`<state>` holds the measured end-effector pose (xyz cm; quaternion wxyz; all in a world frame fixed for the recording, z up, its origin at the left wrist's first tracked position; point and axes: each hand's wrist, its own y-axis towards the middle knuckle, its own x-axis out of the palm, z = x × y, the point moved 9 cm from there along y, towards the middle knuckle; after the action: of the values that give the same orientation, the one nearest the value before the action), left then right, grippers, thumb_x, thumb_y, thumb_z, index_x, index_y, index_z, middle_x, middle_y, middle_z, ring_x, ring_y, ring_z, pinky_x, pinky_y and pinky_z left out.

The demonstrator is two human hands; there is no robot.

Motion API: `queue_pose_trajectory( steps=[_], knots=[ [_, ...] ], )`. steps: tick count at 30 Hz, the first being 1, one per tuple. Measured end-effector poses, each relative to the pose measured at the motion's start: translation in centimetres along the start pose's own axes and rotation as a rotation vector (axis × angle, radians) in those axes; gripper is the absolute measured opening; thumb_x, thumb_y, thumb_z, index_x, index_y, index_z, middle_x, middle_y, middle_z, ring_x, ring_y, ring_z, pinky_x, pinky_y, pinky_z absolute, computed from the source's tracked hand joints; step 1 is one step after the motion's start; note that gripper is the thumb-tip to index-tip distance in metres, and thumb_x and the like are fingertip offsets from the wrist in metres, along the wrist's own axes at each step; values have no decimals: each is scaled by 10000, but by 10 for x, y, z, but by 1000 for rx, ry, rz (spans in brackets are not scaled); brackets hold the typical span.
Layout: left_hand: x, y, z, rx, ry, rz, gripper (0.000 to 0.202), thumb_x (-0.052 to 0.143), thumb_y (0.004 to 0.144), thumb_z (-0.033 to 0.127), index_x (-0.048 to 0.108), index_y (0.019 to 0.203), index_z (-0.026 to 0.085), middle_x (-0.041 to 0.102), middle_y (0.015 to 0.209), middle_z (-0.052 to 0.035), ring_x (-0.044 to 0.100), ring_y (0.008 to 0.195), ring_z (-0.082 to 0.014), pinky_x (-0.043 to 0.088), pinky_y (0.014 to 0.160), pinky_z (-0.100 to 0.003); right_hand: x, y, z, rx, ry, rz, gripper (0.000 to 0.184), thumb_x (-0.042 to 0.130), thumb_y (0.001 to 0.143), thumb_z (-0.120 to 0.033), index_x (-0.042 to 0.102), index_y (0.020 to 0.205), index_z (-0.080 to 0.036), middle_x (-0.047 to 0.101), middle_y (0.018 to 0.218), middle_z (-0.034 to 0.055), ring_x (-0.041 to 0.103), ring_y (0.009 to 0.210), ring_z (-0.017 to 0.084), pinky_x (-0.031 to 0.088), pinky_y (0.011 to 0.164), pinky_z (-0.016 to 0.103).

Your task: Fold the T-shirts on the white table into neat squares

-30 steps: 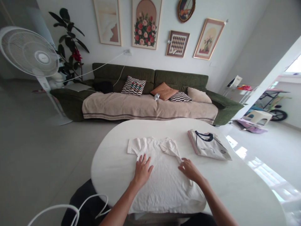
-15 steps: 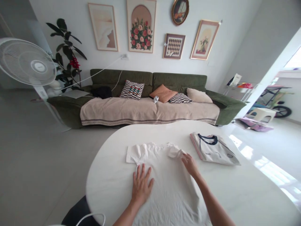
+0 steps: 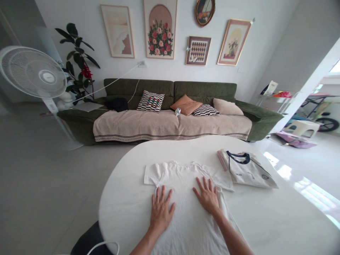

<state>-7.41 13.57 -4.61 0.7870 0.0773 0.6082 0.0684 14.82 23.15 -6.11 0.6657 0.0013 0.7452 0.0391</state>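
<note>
The left hand [image 3: 161, 210] lies palm down, fingers [image 3: 162, 194] spread and pointing forward, its thumb angled inward. The right hand [image 3: 208, 197], also palm down with fingers fanned, points forward and leftward, slightly farther out. The hands are apart. The bare left forearm [image 3: 145, 242] and right forearm [image 3: 231, 232] reach in from below, slanting toward each other.

A home living room: a long dark-green fabric sofa [image 3: 154, 88] with a beige cloth throw [image 3: 170, 124] spans the centre; a framed rose print [image 3: 160, 37] hangs upper centre; a white pedestal fan [image 3: 33, 72] and dark-leaved plant [image 3: 79, 61] stand at left.
</note>
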Motion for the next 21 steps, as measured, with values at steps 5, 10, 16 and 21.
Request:
queue_pose_trajectory(
  steps=[5, 10, 16, 21],
  knots=[
    [1, 14, 2, -68, 32, 8, 490, 362, 827, 423, 335, 1305, 316, 256, 1415, -37, 160, 1297, -299, 125, 1010, -556, -1, -3, 1, -5, -43, 1, 623, 199, 814, -615, 171, 1360, -317, 104, 1453, 28, -14, 1310, 300, 113, 988, 549],
    [-5, 64, 26, -24, 39, 89, 483, 326, 843, 409, 333, 1311, 290, 224, 1427, -36, 79, 1315, -282, 133, 1018, -526, -4, -3, -1, 6, -65, -3, 628, 198, 812, -619, 178, 1360, -313, 99, 1454, 21, -7, 1309, 303, 109, 985, 556],
    [15, 90, 16, -107, 43, 49, 548, 342, 801, 544, 331, 1304, 328, 263, 1412, -45, 136, 1296, -326, 138, 1001, -550, -2, 0, 1, 5, -55, -5, 640, 189, 800, -641, 182, 1356, -326, 106, 1453, 21, 3, 1309, 306, 97, 989, 553],
    [20, 95, 9, -112, 61, 44, 548, 327, 800, 559, 303, 1309, 354, 253, 1417, -34, 128, 1298, -325, 133, 999, -553, -1, 10, 1, -4, -46, -26, 633, 190, 800, -642, 168, 1356, -339, 109, 1453, 27, -2, 1309, 309, 94, 985, 559]
  ],
)
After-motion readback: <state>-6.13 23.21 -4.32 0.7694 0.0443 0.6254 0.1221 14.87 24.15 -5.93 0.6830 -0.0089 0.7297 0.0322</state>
